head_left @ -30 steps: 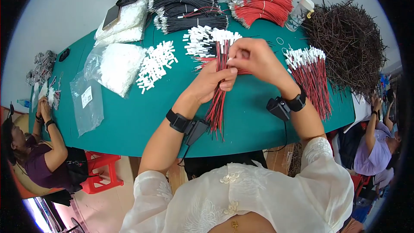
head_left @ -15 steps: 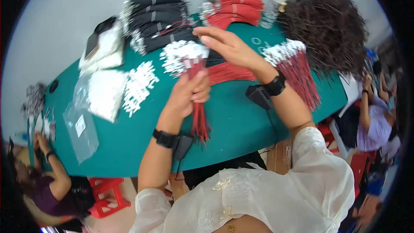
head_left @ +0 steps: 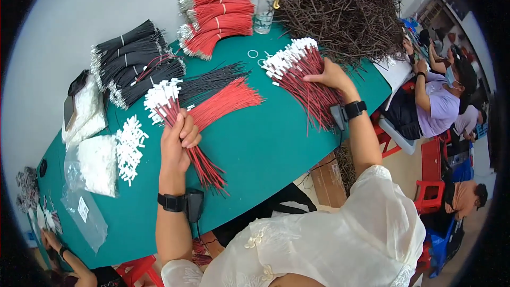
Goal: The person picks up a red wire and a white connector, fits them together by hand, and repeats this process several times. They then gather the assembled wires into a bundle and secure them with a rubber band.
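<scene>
My left hand (head_left: 180, 139) is closed round a bundle of dark red wires (head_left: 204, 167). White plastic connectors (head_left: 162, 95) cluster at the bundle's top, and loose wire ends fan out below the fist. Farther right, my right hand (head_left: 334, 79) grips the right side of a larger pile of connector-ended red wires (head_left: 308, 85) on the table. Its thumb lies across the wires, while the other fingers are mostly hidden behind them. Between the hands lie a row of loose red wires (head_left: 226, 103) and loose black wires (head_left: 212, 81).
Black wire bundles (head_left: 127, 58) and red wire bundles (head_left: 220, 18) are stacked at the back, beside a bottle (head_left: 265, 10). A big heap of dark strips (head_left: 345, 13) fills the back right. White connectors (head_left: 130, 149) and a bag (head_left: 98, 165) lie left. People sit on both sides.
My right hand has left the connector end of the held bundle and moved onto the pile at right. My left hand still holds its bundle. The whole view has shifted.
</scene>
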{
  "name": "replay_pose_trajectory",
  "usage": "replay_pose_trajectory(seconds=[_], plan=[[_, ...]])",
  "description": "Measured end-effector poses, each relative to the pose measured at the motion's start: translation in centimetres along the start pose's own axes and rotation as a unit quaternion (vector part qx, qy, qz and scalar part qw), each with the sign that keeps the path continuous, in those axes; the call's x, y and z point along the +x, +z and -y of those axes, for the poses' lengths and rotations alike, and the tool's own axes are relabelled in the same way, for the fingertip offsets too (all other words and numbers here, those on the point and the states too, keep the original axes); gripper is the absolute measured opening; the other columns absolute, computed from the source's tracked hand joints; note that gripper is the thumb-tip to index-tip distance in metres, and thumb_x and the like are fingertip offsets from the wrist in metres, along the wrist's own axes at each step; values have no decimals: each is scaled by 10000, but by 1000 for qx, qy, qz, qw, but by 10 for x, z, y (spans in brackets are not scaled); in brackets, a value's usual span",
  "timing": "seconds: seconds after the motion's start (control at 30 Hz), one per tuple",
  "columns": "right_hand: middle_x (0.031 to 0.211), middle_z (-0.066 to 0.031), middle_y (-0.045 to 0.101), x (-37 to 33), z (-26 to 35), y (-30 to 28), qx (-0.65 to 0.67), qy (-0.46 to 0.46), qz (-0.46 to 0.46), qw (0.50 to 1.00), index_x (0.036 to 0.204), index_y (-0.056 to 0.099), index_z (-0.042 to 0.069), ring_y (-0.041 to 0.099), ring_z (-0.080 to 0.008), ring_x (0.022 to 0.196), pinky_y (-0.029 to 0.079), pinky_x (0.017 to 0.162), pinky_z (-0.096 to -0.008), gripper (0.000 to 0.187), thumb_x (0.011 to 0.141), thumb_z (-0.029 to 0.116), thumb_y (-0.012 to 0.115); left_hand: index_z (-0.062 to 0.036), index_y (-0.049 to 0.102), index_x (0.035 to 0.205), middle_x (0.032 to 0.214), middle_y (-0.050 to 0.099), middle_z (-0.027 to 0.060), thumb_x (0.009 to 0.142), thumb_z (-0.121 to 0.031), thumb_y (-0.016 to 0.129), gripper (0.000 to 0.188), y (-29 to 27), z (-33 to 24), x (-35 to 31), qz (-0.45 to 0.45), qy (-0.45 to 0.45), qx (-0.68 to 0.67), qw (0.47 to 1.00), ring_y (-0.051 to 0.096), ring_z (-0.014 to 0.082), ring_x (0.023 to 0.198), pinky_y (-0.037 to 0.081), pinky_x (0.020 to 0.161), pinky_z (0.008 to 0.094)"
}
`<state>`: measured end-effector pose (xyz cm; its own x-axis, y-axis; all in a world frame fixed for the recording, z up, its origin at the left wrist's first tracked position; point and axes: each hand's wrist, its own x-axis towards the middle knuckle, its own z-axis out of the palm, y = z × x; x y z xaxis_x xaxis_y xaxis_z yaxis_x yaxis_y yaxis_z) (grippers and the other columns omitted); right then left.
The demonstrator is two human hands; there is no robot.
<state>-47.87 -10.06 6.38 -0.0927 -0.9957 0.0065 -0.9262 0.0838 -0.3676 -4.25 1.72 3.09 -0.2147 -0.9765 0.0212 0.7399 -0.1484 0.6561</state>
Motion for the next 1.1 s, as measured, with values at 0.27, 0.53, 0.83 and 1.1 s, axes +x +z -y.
replay_pose_trajectory(seconds=[0.27,0.53,0.83,1.1], plan=[[1004,-247,669,12,-15,21,14,19,-60,998,1053,628,-43,647,-376,954,498,865,-418,588,654,364,774,-73,481,997,637,320,-55,1033,-188,424,133,-5,1,-2,5,-6,-14,1000,288,27,474,258,435,193],[957,-256,668,12,-1,13,-40,76,-45,995,1002,651,-22,634,-402,951,496,850,-448,452,674,282,713,-75,489,1003,639,317,-50,1025,-179,440,117,-7,1,2,0,-12,-32,999,290,33,480,259,446,197],[732,-110,644,33,12,-26,258,26,25,966,855,605,-16,640,-192,632,508,585,-315,165,768,120,638,-78,484,1000,639,325,-49,1022,-179,445,110,-9,-2,0,-8,-21,-53,998,298,38,479,272,447,196],[624,21,524,56,14,-54,395,59,133,907,840,555,54,495,-91,491,413,466,-242,87,842,69,640,-85,503,993,624,315,-48,999,-176,491,92,-7,-3,-2,-28,-28,-47,998,295,43,481,252,454,210]])
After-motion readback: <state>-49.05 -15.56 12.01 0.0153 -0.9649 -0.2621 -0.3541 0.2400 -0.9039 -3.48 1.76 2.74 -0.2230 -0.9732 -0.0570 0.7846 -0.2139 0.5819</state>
